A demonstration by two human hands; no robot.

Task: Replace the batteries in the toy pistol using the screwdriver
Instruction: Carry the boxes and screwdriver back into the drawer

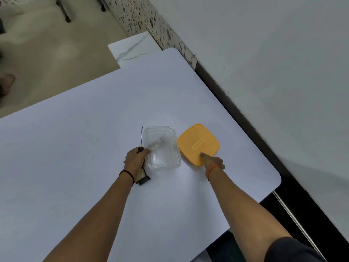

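Your two bare forearms reach forward over a white rounded-corner table [75, 148]. Just below your left hand [134, 161], at its 5 o'clock, a dark and tan object [143, 178] pokes out; most of it is hidden under your palm, so whether it is the toy pistol cannot be told. That hand is curled around the black-and-yellow handle of a thin metal-shafted screwdriver [141, 138], whose shaft points to 12 o'clock. Touching the hand at 3 o'clock sits a clear rectangular plastic container [162, 147]; its contents are blurred and unreadable. Your right hand [212, 161] has its forefinger extended, its tip pressing the near edge of a flat orange-yellow square plastic lid [199, 143], just beside the container.
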